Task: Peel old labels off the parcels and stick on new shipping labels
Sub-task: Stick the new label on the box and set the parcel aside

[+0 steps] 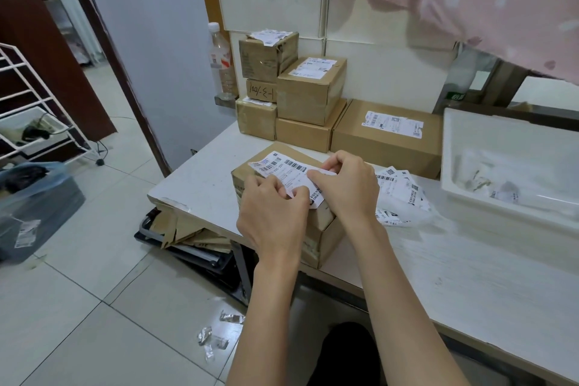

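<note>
Parcel [316, 222] before you at the surface's [206, 185] near-left corner, label [288, 171] on its top. Your left hand [271, 213] and right hand [344, 188] rest on that label. Behind it: stacked parcels [300, 100] against the wall, a bottle [221, 61] to their left. Right of your parcel: loose labels [401, 194], then a tray [507, 166]. Bin [34, 213] on the floor, far left.

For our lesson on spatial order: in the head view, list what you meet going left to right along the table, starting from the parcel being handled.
Parcel in both hands → loose pile of labels → white foam box.
</note>
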Available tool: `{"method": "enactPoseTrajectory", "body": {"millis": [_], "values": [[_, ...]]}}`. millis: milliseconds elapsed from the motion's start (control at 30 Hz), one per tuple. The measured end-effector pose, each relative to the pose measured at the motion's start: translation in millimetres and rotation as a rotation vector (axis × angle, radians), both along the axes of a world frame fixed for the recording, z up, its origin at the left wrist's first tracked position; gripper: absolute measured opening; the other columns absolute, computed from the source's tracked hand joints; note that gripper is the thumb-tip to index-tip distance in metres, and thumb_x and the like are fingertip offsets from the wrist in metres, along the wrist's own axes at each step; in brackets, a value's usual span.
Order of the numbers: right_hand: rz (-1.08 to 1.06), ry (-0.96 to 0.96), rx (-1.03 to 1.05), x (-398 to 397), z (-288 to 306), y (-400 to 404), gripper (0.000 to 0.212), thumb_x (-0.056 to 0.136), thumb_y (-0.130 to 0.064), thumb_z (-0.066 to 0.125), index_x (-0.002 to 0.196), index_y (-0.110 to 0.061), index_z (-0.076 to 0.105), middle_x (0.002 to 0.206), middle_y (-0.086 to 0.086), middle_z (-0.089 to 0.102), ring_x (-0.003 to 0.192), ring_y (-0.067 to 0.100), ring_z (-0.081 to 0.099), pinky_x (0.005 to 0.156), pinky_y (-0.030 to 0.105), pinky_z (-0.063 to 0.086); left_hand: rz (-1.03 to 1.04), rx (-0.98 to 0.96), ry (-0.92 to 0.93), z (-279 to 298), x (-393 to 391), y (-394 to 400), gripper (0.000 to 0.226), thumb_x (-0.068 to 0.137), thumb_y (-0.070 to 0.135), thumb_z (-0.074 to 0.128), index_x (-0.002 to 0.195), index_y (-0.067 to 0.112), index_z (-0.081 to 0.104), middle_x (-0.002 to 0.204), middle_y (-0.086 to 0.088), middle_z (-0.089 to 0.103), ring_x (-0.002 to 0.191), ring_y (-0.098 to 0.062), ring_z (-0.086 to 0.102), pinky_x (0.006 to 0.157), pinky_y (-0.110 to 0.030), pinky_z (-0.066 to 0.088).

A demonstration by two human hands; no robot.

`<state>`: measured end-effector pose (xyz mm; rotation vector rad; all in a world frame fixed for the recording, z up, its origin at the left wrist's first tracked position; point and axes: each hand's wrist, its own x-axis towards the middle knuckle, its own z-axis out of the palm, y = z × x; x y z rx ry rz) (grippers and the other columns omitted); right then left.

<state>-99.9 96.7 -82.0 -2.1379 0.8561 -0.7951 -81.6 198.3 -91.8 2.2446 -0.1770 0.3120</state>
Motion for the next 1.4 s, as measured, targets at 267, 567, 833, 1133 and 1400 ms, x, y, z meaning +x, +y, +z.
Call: {"method": "enactPoseTrajectory", "body": {"millis": [267,567,833,1133,1400], "values": [[-0.035,-0.05,-0.12,0.6,-7.7,1.1,0.042,0.069,-0.026,0.078,0.107,-0.023,0.06,0.102,-0.005,0.042,0.086,0.017,0.051,0.08,0.037,0.049,0.107,-0.412,0.028,-14.8,24.6,13.3,0.049,0.071,0.027,0.079,0.108,0.019,0.049,0.117,0.002,0.033,0.097,-0.016,0.044,0.064,-0.021,0.033],[0.485,-0.028,0.442,34.9,25.2,26.7,0.031,0.086,0.006,0.047,0.089,-0.01,0.073,0.082,0.006,0.069,0.073,0.015,0.065,0.074,0.029,0.056,-0.12,-0.542,0.303,-21.4,63.1,15.6,0.044,0.083,0.038,0.064,0.124,0.038,0.049,0.119,0.004,0.057,0.121,-0.022,0.046,0.103,-0.046,0.042],[0.282,0.056,0.289,64.9,19.6,7.2,0.033,0.092,0.0,0.041,0.113,-0.007,0.065,0.12,0.007,0.062,0.109,0.019,0.058,0.085,0.031,0.05,-0.04,-0.646,0.311,-15.6,60.5,6.5,0.02,0.094,0.019,0.054,0.113,0.02,0.051,0.089,0.013,0.054,0.079,-0.008,0.053,0.068,-0.032,0.041],[0.456,0.057,0.486,39.0,18.8,10.8,0.031,0.086,-0.003,0.049,0.079,-0.021,0.073,0.095,0.001,0.074,0.088,0.017,0.068,0.082,0.029,0.054,-0.023,-0.605,0.274,-22.4,56.9,2.8,0.013,0.095,0.031,0.05,0.107,0.029,0.047,0.097,0.017,0.059,0.097,-0.021,0.057,0.097,-0.049,0.044],[0.327,-0.094,0.498,6.5,40.6,-15.5,0.017,0.092,-0.003,0.053,0.088,-0.008,0.069,0.087,0.005,0.072,0.077,0.017,0.068,0.065,0.017,0.054,-0.029,-0.638,0.249,-24.4,56.2,2.6,0.012,0.098,0.031,0.05,0.109,0.03,0.047,0.098,0.019,0.057,0.092,-0.013,0.056,0.081,-0.036,0.043]]}}
